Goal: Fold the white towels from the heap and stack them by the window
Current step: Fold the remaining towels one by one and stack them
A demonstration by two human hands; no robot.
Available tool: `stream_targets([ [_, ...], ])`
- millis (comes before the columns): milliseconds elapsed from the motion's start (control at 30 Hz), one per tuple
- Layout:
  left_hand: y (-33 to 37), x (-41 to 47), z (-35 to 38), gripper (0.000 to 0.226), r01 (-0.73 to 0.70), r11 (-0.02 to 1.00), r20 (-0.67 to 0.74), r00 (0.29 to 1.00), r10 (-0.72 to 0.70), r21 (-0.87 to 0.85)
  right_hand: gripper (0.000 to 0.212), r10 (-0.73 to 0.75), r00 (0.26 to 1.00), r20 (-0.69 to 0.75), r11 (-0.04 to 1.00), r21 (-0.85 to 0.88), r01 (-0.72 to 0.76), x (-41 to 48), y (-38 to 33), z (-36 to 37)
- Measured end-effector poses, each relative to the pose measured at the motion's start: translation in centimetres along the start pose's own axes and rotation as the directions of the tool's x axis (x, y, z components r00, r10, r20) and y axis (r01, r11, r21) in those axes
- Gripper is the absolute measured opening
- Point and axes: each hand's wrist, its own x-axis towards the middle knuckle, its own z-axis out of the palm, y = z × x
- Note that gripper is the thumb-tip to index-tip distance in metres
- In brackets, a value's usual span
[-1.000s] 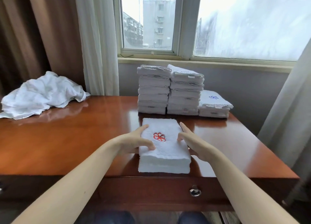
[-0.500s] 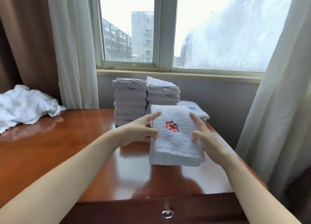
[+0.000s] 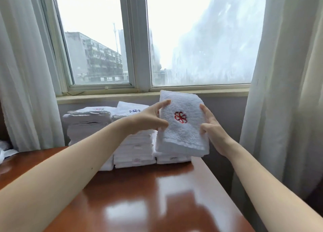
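Observation:
A folded white towel (image 3: 183, 137) with a red embroidered flower is held in the air between both hands, tilted up toward me. My left hand (image 3: 148, 120) grips its left edge and my right hand (image 3: 213, 128) grips its right edge. The towel hangs just above the low right stack (image 3: 173, 159) of folded towels. Two taller stacks stand to the left under the window: the middle stack (image 3: 134, 151) and the left stack (image 3: 87, 125). Only a white scrap of the unfolded heap (image 3: 4, 152) shows at the far left edge.
The glossy brown table (image 3: 139, 205) ends close to the right of the stacks. Sheer curtains hang at left (image 3: 26, 74) and right (image 3: 288, 92). The window sill (image 3: 122, 95) runs just behind the stacks.
Both hands lifted the folded towel off the table and carried it forward and right, up over the low right stack. The view moved closer to the window.

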Motion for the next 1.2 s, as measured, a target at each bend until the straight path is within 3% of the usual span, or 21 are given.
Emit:
stream_targets([
  [100, 0.3, 4.5, -1.1, 0.087, 0.037, 0.995, 0.052, 0.998, -0.042, 0.091, 0.091, 0.027, 0.999, -0.033, 1.0, 0.017, -0.026, 4.5, 1.5, -0.7],
  [400, -2.1, 12.9, -1.7, 0.083, 0.26, 0.869, -0.01, 0.959, -0.282, 0.422, 0.091, 0.197, 0.98, -0.039, 0.979, 0.065, -0.194, 13.3, 7.7, 1.9],
  [467, -3.0, 13.2, -1.3, 0.071, 0.281, 0.731, -0.046, 0.945, -0.324, 0.622, 0.088, 0.257, 0.966, -0.014, 0.967, 0.001, -0.257, 14.1, 8.8, 2.7],
  [533, -3.9, 12.9, 0.0, 0.052, 0.202, 0.392, -0.105, 0.961, -0.257, 0.898, 0.081, 0.299, 0.954, 0.024, 0.95, -0.103, -0.295, 14.7, 9.7, 3.5],
  [567, -4.4, 12.5, 0.8, 0.041, 0.145, 0.271, -0.082, 0.97, -0.229, 0.952, 0.077, 0.311, 0.95, 0.036, 0.941, -0.15, -0.303, 15.0, 10.1, 3.9],
  [633, -5.2, 11.7, 2.3, 0.018, 0.048, 0.161, -0.003, 0.965, -0.263, 0.986, 0.073, 0.328, 0.944, 0.045, 0.926, -0.215, -0.311, 15.7, 10.6, 4.3],
  [833, -6.9, 9.5, 4.9, 0.016, -0.111, -0.069, 0.091, 0.964, -0.25, 0.991, 0.069, 0.325, 0.943, 0.073, 0.906, -0.31, -0.288, 15.2, 10.0, 4.4],
  [1000, -7.7, 6.2, 5.8, 0.058, -0.041, -0.053, 0.032, 0.987, -0.157, 0.998, 0.046, 0.225, 0.973, 0.041, 0.888, -0.42, -0.187, 11.7, 8.3, 5.0],
  [1067, -7.7, 4.0, 5.8, 0.059, -0.025, 0.064, 0.028, 0.998, -0.049, 0.998, 0.051, 0.157, 0.987, 0.016, 0.842, -0.524, -0.126, 9.5, 7.4, 5.3],
  [1200, -8.0, -1.4, 5.2, 0.052, 0.034, 0.406, -0.09, 0.988, 0.122, 0.913, 0.047, -0.047, 0.996, 0.081, 0.71, -0.698, 0.09, 4.1, 4.9, 6.8],
])
